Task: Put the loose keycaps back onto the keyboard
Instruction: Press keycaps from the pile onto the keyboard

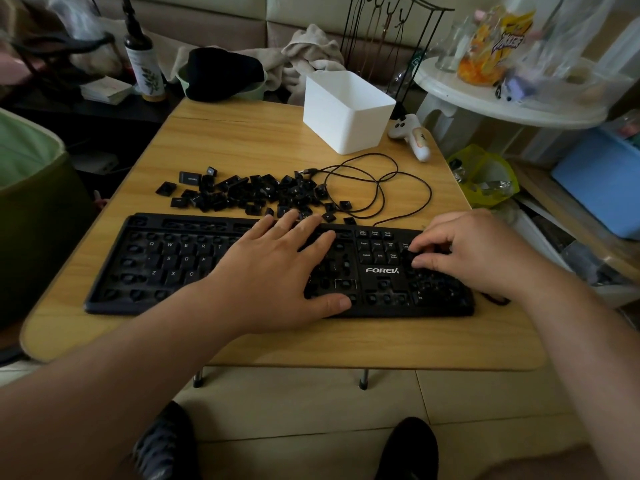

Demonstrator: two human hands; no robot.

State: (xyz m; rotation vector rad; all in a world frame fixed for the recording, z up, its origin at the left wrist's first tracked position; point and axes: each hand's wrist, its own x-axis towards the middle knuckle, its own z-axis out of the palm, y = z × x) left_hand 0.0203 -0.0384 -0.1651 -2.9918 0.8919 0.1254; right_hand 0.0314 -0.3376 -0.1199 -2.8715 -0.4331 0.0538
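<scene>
Left hand (277, 271) lies flat, fingers straight, on the keyboard (156, 268). Right hand (474, 251), fingers curled, apparently seats a cap under its fingertips. Next: fetch from the keycaps (249, 194) beyond the left fingertips.

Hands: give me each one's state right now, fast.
Left hand: open, fingers straight, resting flat on the keyboard.
Right hand: fingers curled over the number pad; whether they pinch a keycap cannot be told.

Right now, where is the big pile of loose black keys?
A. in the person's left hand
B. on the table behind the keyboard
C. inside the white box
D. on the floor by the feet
B: the loose keycaps lie heaped on the table just past the keyboard, in front of the white box.
</scene>
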